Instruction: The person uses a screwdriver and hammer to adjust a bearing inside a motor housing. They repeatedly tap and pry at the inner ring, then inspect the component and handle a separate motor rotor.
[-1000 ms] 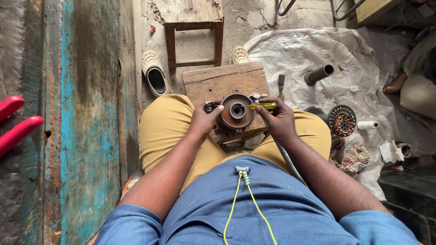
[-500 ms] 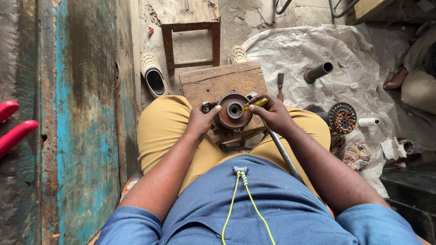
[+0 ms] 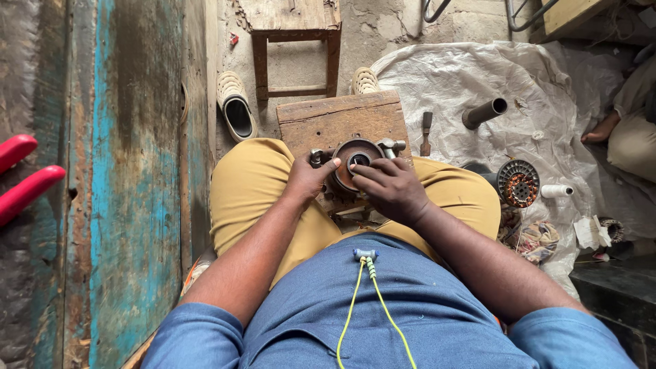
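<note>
The right hand (image 3: 391, 188) now lays bare, loosely spread fingertips on the hub of the round motor housing (image 3: 355, 162) in the person's lap; the yellow-handled tool it pinched a second ago is gone. The left hand (image 3: 309, 179) clamps the housing's left rim, bracing it against the wooden block (image 3: 342, 117), so the work looks turned to fingers.

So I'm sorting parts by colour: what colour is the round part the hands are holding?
Rusty brown with a dark centre hole, the round part shows best in the head view.

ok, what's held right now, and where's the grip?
Left hand grips the round metal motor part by its left rim. Right hand rests its fingers on the part's face, at the centre hole.
</note>
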